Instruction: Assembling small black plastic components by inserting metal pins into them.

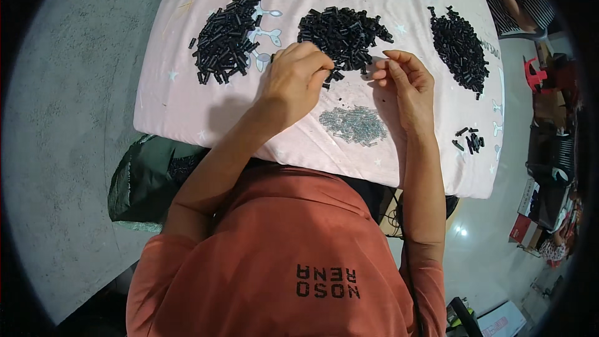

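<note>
two close pinches, one black heap (343,34)

and we're at the heap's near edge, where tubes (337,75) lie every which way, no shared long axis. the left hand (298,75) is nearer, crowding the near left corner, thumb and forefinger bent together in a tight pinch; whether a tube sits in it, i cannot tell. across a small gap, the right hand (409,81) faces it from beside the heap's right end, thumb and forefinger almost meeting; anything between them is too small to make out.

here's the key line: the heap lies just beyond the fingertips, away from the body, while the pale bits (354,126) spread on the near side, between the wrists, a patch longer side to side, its right end slanting bodyward.
</note>
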